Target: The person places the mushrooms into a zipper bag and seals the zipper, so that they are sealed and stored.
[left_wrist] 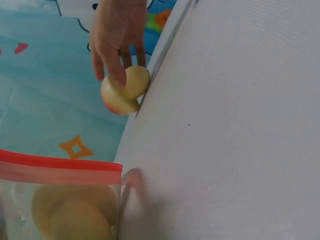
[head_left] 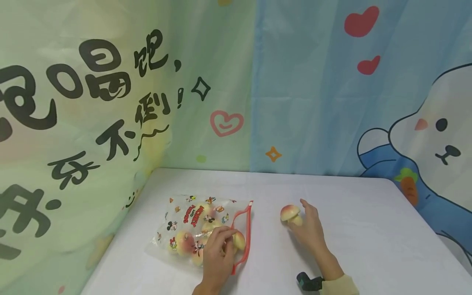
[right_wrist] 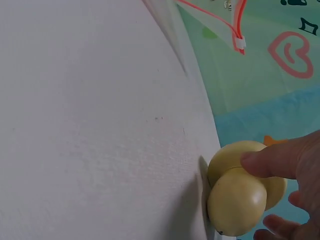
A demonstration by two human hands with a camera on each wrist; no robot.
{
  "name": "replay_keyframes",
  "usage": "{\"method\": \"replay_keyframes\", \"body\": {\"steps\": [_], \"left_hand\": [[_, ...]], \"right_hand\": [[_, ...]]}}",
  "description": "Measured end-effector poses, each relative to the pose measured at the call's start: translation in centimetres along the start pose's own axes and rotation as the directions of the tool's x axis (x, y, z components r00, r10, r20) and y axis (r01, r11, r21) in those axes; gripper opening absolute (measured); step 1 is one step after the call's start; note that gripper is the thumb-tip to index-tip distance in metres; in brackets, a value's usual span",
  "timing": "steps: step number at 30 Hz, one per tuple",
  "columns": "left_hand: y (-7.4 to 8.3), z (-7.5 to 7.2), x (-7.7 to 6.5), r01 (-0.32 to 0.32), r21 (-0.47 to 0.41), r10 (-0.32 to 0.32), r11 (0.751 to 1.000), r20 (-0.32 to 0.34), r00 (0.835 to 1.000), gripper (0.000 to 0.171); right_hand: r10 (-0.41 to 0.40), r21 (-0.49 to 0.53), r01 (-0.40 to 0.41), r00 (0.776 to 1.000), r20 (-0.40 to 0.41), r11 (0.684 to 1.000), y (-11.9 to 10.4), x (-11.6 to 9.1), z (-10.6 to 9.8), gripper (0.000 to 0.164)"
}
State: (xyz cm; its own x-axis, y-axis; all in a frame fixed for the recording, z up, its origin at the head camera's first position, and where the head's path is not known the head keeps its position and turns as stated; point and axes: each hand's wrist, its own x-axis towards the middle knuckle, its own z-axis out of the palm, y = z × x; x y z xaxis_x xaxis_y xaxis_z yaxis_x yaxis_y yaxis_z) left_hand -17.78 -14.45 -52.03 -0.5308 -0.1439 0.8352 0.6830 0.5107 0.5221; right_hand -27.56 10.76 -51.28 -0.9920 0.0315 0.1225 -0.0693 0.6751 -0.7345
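In the head view, a clear zip bag [head_left: 163,239] with cartoon prints and a red zip edge [head_left: 248,233] lies on the white table, its mouth toward the right. Several toy mushrooms [head_left: 184,242] with pink and cream caps show through it. My left hand [head_left: 218,252] is at the bag's mouth, fingers bent over and pinching its upper layer beside one mushroom [head_left: 239,241]. Right of the bag, my right hand [head_left: 309,229] is at another toy mushroom [head_left: 290,213]. Its thumb [right_wrist: 272,159] touches the cap while the other fingers stand spread apart from it.
A printed curtain [head_left: 302,90] hangs behind and around the white table [head_left: 354,229]. A dark device [head_left: 309,282] is strapped at the right wrist, near a light sleeve [head_left: 339,285].
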Motion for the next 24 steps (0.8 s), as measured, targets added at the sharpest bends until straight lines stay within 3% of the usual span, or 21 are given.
{"method": "replay_keyframes", "body": {"steps": [5, 12, 24], "left_hand": [[0.0, 0.0, -0.1, 0.009, 0.004, -0.009, 1.000, 0.003, 1.000, 0.033], [0.0, 0.0, -0.2, 0.014, 0.012, -0.014, 1.000, 0.009, 1.000, 0.032], [0.2, -0.1, -0.1, 0.022, 0.013, -0.022, 1.000, 0.012, 1.000, 0.034]], "right_hand": [[-0.031, -0.022, 0.032, 0.999, 0.038, 0.999, 0.2, 0.4, 0.4, 0.079], [-0.033, -0.012, 0.033, 0.999, 0.005, 0.999, 1.0, 0.0, 1.1, 0.071], [-0.033, 0.116, 0.038, 0.999, -0.042, 0.992, 1.1, -2.2, 2.0, 0.074]]}}
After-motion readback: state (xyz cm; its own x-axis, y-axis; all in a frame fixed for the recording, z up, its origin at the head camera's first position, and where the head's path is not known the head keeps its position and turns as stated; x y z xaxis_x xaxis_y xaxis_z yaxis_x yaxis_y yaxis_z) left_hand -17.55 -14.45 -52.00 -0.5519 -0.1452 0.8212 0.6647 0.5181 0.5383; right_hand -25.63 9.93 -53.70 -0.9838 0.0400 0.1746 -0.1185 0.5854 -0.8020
